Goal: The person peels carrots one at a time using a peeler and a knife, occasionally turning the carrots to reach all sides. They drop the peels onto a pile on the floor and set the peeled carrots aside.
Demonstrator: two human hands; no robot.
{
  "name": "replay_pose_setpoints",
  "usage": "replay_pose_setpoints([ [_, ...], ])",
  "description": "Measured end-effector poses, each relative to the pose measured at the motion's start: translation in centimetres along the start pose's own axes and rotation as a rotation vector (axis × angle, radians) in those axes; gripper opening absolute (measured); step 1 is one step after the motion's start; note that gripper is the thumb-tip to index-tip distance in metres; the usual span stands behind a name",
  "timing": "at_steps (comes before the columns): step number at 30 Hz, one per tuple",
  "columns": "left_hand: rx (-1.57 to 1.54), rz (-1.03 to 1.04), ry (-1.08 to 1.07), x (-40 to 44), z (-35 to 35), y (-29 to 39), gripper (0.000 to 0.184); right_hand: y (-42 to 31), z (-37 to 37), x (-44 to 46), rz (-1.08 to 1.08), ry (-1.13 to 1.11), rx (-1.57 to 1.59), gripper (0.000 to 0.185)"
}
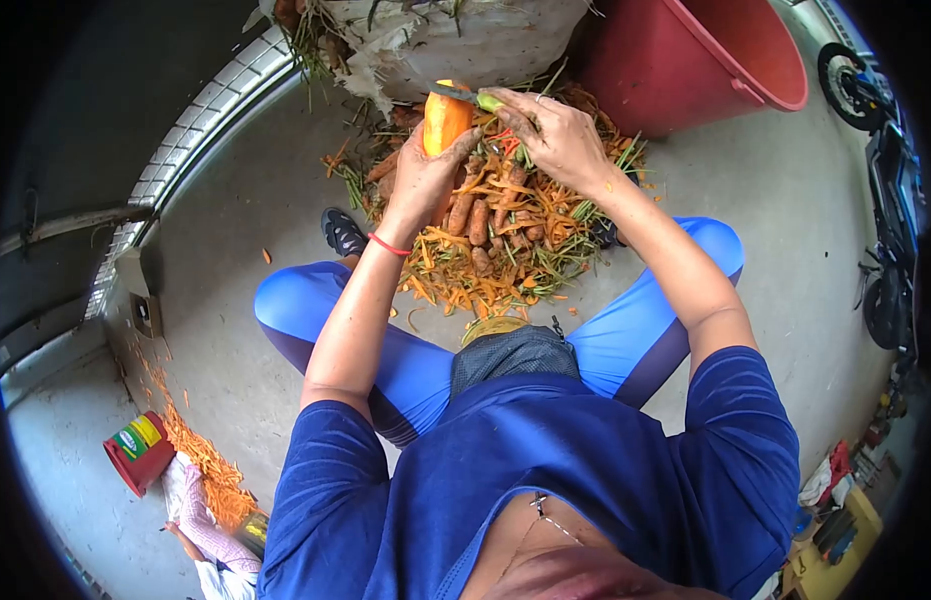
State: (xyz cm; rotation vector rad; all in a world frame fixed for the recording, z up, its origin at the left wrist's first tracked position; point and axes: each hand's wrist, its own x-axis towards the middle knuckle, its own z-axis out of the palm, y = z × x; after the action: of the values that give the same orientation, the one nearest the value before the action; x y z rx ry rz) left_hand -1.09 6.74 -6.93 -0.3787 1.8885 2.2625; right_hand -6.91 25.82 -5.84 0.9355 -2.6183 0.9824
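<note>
My left hand (pixel 427 172) is closed around the lower part of a large peeled orange carrot (pixel 446 122), held upright. My right hand (pixel 557 135) grips a tool with a green handle (pixel 489 102). Its dark, narrow blade (pixel 451 92) lies across the carrot near the top; whether it is a knife or a peeler I cannot tell. Below both hands is a heap of unpeeled, soil-covered carrots (pixel 478 222), mixed with orange peel strips (pixel 453 262) and green stalks (pixel 583 212).
A torn white sack (pixel 465 45) stands beyond the heap, with a big red bucket (pixel 685 70) to its right. Another person (pixel 200 505) sits at lower left beside a red pail (pixel 138 455) and a peel pile (pixel 210 465). A motorcycle (pixel 890 190) is parked at far right.
</note>
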Motion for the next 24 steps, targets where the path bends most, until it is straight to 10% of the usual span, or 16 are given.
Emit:
replay_pose_setpoints([
  [6,-0.011,0.027,-0.077,-0.9,0.1,1.4,0.029,4.6,0.1,1.1,0.281,-0.085,0.092,0.059],
  [15,0.03,-0.004,0.012,-0.5,-0.4,0.9,0.034,1.0,0.0,0.4,-0.088,0.016,0.014,0.037],
  [24,-0.491,-0.268,-0.349,-1.4,-0.6,1.5,0.044,3.2,-1.1,1.8,0.339,-0.128,0.16,0.054],
])
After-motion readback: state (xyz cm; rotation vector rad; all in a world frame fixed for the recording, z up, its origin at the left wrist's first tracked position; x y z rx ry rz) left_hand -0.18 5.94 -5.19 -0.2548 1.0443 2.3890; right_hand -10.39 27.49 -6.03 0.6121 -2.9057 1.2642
